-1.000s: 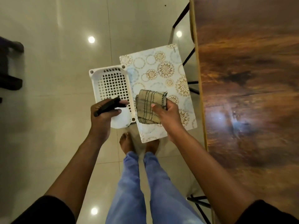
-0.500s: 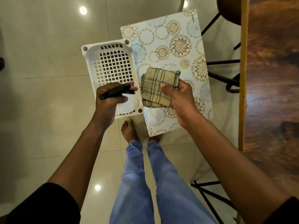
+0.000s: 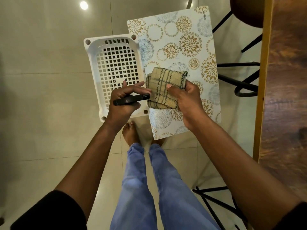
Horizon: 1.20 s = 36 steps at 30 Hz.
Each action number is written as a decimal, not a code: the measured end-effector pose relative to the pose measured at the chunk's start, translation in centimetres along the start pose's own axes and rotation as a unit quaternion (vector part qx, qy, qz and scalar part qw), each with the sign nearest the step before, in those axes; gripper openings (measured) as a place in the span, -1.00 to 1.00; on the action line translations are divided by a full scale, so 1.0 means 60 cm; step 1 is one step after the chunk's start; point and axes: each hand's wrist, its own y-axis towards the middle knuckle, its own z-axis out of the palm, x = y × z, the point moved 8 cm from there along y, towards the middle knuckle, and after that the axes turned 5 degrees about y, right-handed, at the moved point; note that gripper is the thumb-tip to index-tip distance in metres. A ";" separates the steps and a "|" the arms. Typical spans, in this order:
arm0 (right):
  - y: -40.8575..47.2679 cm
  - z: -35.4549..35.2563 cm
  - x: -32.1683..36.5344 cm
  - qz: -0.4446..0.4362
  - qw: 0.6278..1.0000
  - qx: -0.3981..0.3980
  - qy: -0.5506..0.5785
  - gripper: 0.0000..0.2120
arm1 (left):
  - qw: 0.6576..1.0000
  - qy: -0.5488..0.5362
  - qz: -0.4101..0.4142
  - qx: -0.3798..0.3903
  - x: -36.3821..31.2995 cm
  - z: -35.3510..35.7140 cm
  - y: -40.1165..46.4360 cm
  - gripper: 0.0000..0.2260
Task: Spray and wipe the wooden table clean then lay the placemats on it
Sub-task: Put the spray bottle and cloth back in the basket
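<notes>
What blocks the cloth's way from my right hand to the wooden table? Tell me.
Nothing visible does. The right hand holds the folded cloth above the placemat, and the wooden table lies further right across open space; the stool sits farther off.

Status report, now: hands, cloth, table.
Left hand grips black sprayer head, aimed at the cloth. Right hand holds folded cloth. Placemat on floor beside white basket. Wooden table at right, untouched.
</notes>
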 end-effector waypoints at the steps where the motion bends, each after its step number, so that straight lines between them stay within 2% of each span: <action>1: 0.001 0.001 -0.001 0.000 1.000 0.000 -0.002 -0.79 | 1.000 0.010 -0.001 0.002 0.001 0.000 -0.002 -0.57; 10: 0.005 0.000 0.008 -0.008 1.000 0.002 0.007 -0.79 | 0.997 0.063 -0.037 0.020 0.005 -0.011 -0.013 -0.39; 16: 0.003 -0.003 0.040 -0.031 0.999 0.000 0.013 -0.81 | 0.989 0.118 -0.053 0.072 0.014 -0.045 -0.040 -0.16; 18: 0.004 0.001 0.053 -0.037 0.999 0.005 0.015 -0.81 | 0.987 0.132 -0.061 0.062 0.013 -0.070 -0.046 -0.15; 19: 0.004 0.003 0.061 -0.041 0.999 0.008 0.013 -0.81 | 0.989 0.122 -0.075 0.031 0.011 -0.088 -0.047 -0.18; 21: 0.006 0.011 0.079 -0.057 0.998 0.014 0.008 -0.81 | 0.987 0.039 -0.130 -0.086 -0.001 -0.137 -0.051 -0.32; 23: 0.009 0.025 0.102 -0.085 0.996 0.027 -0.002 -0.78 | 0.963 -0.077 -0.170 -0.195 -0.027 -0.179 -0.053 -0.53; 24: 0.012 0.036 0.114 -0.099 0.994 0.035 -0.013 -0.76 | 0.950 -0.131 -0.183 -0.217 -0.041 -0.189 -0.048 -0.61; 25: 0.016 0.048 0.125 -0.112 0.992 0.043 -0.026 -0.73 | 0.941 -0.172 -0.197 -0.215 -0.055 -0.190 -0.040 -0.67; 27: 0.025 0.079 0.145 -0.138 0.987 0.058 -0.062 -0.71 | 0.930 -0.230 -0.234 -0.163 -0.080 -0.176 -0.021 -0.71; 29: 0.032 0.112 0.166 -0.176 0.976 0.064 -0.111 -0.73 | 0.911 -0.291 -0.284 -0.076 -0.092 -0.146 -0.003 -0.63; 31: 0.034 0.145 0.185 -0.233 0.952 0.066 -0.187 -0.76 | 0.871 -0.359 -0.336 -0.003 -0.094 -0.122 0.009 -0.50; 33: 0.031 0.178 0.195 -0.285 0.921 0.089 -0.251 -0.79 | 0.837 -0.400 -0.373 0.021 -0.085 -0.117 0.021 -0.35; 36: 0.026 0.210 0.198 -0.364 0.873 0.140 -0.293 -0.73 | 0.824 -0.413 -0.386 0.015 -0.068 -0.123 0.045 -0.29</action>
